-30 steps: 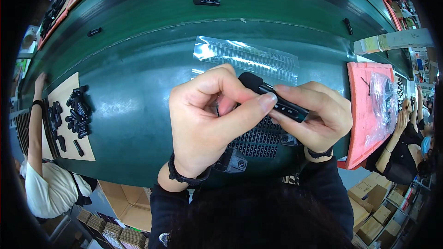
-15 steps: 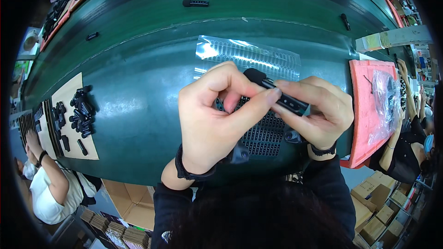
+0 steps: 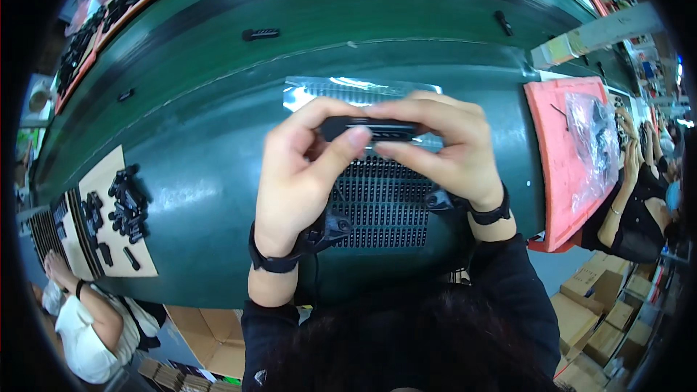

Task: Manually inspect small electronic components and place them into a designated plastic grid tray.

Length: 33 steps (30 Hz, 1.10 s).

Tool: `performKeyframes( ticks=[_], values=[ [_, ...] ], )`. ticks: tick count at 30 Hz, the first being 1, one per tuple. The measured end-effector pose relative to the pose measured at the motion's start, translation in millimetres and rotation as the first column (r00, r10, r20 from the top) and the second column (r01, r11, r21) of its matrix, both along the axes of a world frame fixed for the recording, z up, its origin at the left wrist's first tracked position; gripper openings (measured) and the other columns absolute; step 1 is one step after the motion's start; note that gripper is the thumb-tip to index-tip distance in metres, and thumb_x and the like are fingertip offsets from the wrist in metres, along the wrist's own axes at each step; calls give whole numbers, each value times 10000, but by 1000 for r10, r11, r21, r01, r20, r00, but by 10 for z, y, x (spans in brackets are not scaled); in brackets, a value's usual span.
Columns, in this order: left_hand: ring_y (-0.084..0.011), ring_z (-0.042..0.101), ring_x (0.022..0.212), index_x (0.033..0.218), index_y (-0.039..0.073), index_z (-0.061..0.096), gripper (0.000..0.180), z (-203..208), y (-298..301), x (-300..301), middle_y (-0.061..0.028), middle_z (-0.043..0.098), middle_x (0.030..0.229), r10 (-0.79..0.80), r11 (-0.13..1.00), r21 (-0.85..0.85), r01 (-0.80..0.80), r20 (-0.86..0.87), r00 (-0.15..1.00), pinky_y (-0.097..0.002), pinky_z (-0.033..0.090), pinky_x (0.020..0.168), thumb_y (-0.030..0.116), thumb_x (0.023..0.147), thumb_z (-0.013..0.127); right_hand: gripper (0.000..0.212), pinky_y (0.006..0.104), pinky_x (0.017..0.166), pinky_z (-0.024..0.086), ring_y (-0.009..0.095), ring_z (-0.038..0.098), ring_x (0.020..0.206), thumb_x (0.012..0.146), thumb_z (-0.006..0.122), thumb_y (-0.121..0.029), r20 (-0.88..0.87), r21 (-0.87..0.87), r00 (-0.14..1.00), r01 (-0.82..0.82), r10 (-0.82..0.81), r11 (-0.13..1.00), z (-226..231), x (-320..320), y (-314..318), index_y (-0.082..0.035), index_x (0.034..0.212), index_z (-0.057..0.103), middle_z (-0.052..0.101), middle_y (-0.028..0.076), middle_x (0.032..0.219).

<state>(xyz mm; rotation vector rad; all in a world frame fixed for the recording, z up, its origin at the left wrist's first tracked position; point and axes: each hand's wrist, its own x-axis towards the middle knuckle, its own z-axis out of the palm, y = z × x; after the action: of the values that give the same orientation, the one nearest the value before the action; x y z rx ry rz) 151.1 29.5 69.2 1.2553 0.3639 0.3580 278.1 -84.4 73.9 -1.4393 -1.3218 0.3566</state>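
A wide green tabletop (image 3: 196,174) curves across the room, with a darker belt strip running along its far side, where a small black part (image 3: 260,33) and another black part (image 3: 502,22) lie well apart. On the person's left a sheet of cardboard (image 3: 145,258) carries a loose heap of small black parts (image 3: 128,203), and a second person in a white shirt (image 3: 83,337) sits at that end of the bench. On the right a pink tray (image 3: 559,167) holds a clear plastic bag (image 3: 592,138), with a co-worker in dark clothes (image 3: 639,210) just beyond it and stacked cardboard boxes (image 3: 606,312) on the floor below. Directly in front of the person, a black tray of small slotted parts (image 3: 385,203) sits partly under a shiny clear plastic cover (image 3: 341,91); the raised hands hide much of it. Above that tray, the left hand (image 3: 298,174) and right hand (image 3: 443,149) meet, both curled in, fingers and thumbs pinched on a slim black bar-shaped part (image 3: 370,129) held level between them, the left hand on its left end and the right hand over its right end. Each wrist wears a dark band, and dark sleeves run back toward the lower edge, where the person's dark hair fills the foreground.
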Motion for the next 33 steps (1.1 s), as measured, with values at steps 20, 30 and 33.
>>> performKeyframes(
  ticks=[20, 30, 33],
  values=[
    [-124, 530, 577, 906, 29, 575, 147, -202, 55, 255, -60, 567, 669, 538, 416, 864, -282, 16, 843, -250, 413, 491, 92, 773, 584, 218, 232, 707, 472, 114, 581, 756, 835, 485, -48, -294, -392, 954, -183, 65, 902, -584, 1248, 810, 25, 1031, 545, 607, 69, 832],
    [-81, 487, 600, 899, 28, 589, 140, -12, 160, -6, -17, 553, 669, 513, 601, 692, -399, 49, 857, -205, 365, 498, 61, 764, 582, 424, 318, 706, 452, 226, 549, 757, 643, 711, -260, 460, -342, 833, 487, -309, 804, -1238, 2330, 917, -134, 1022, 569, 558, 116, 814],
    [-76, 485, 605, 893, 29, 592, 140, 46, 175, -77, -11, 553, 670, 514, 605, 683, -409, 57, 856, -202, 361, 509, 44, 754, 585, 527, 364, 801, 438, 284, 539, 919, 598, 741, -306, 599, -342, 506, 862, -620, 374, -1202, 2728, 632, -143, 1058, 541, 551, 135, 964]
  ],
)
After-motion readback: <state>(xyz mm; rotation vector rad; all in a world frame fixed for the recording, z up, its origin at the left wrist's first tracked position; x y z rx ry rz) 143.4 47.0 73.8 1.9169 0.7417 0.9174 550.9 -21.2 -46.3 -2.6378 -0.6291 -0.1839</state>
